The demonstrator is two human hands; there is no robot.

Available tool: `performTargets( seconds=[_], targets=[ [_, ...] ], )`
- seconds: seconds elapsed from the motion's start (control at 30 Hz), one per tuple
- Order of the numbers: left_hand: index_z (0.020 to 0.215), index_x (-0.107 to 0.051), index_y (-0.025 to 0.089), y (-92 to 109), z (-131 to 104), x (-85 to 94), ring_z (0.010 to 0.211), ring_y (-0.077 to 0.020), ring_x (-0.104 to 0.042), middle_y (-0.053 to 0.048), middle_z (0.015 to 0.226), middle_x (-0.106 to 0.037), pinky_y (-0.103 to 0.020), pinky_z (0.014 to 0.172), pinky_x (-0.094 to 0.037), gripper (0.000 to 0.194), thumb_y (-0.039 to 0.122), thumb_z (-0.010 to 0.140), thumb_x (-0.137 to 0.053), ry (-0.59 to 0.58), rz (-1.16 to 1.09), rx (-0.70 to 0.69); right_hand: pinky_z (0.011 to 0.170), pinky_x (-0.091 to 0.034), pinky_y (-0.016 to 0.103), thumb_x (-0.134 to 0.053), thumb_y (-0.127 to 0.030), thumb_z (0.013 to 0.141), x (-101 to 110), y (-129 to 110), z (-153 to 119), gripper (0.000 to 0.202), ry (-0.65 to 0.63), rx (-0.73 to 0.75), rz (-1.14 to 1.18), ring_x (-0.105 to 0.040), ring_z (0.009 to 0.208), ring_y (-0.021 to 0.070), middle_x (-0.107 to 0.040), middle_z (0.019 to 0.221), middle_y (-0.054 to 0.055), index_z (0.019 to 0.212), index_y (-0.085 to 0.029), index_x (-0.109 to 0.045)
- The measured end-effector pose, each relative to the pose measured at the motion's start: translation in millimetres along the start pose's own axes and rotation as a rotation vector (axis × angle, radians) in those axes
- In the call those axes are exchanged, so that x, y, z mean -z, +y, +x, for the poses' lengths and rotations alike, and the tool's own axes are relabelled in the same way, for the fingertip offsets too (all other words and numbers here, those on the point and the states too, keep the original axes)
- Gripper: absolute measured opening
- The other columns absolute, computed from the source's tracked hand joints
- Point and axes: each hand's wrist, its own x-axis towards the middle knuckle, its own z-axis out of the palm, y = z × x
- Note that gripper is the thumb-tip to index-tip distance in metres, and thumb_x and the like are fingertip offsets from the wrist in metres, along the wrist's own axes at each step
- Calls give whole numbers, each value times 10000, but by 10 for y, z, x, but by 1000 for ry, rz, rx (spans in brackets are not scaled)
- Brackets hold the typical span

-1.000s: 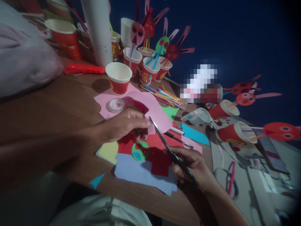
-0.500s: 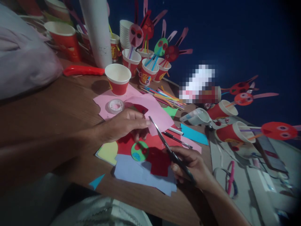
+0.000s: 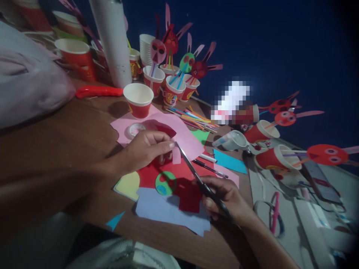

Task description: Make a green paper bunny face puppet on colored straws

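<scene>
Black-handled scissors [image 3: 193,170] are in my right hand [image 3: 224,196], their tip pointing up and left. My left hand [image 3: 146,149] pinches a small pink paper piece [image 3: 176,154] right beside the scissor tip. Behind it lies a larger pink sheet [image 3: 189,136]. Below my hands, a green paper circle [image 3: 165,183] with red and blue shapes rests on red paper [image 3: 189,200]. Pale blue paper [image 3: 159,209] and yellow paper [image 3: 127,183] lie nearer me. A tape roll [image 3: 136,130] sits just behind my left hand.
A white-rimmed red cup [image 3: 138,99] stands behind the tape. Cups with paper faces [image 3: 175,89] line the back; others [image 3: 276,157] lie at right. Coloured sticks [image 3: 193,119], a pen [image 3: 210,168], a red-handled tool [image 3: 98,91] and a white bottle [image 3: 112,45] are around.
The small pink piece now hangs below my left fingertips, apart from the large pink sheet's outline. My left hand has shifted slightly left. The whole view has moved a little.
</scene>
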Motion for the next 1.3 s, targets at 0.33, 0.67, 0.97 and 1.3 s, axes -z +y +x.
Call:
performTargets(
  seconds=[0.33, 0.67, 0.97, 1.3],
  targets=[
    [621, -578, 131, 49, -6, 38, 430, -56, -502, 7, 537, -623, -155, 420, -380, 221, 294, 770, -595, -52, 45, 42, 417, -360, 172, -771, -324, 654, 51, 48, -14, 426, 24, 20, -65, -438, 443, 61, -526, 573, -41, 1040, -188, -656],
    [600, -568, 135, 44, 6, 64, 396, -49, -493, 27, 457, -574, -138, 404, -361, 202, 247, 767, -581, -81, 95, 58, 368, -338, 169, -770, -298, 650, 39, 41, -45, 420, 51, 27, -72, -410, 383, 56, -526, 514, -50, 1037, -185, -655],
    [590, -563, 133, 85, 10, 90, 398, -48, -495, 22, 481, -579, -139, 402, -350, 223, 255, 774, -591, -126, 102, 87, 327, -325, 169, -766, -408, 636, 18, -38, -49, 481, 94, -48, -136, -401, 350, 64, -511, 446, -44, 1029, -150, -665],
    [591, -568, 126, 100, 21, 122, 402, -40, -483, 19, 489, -577, -130, 401, -356, 167, 203, 728, -625, -162, 35, 171, 331, -320, 166, -757, -353, 648, 48, -77, -58, 436, 68, -75, -165, -388, 350, 57, -497, 439, -46, 1022, -144, -678]
  ],
)
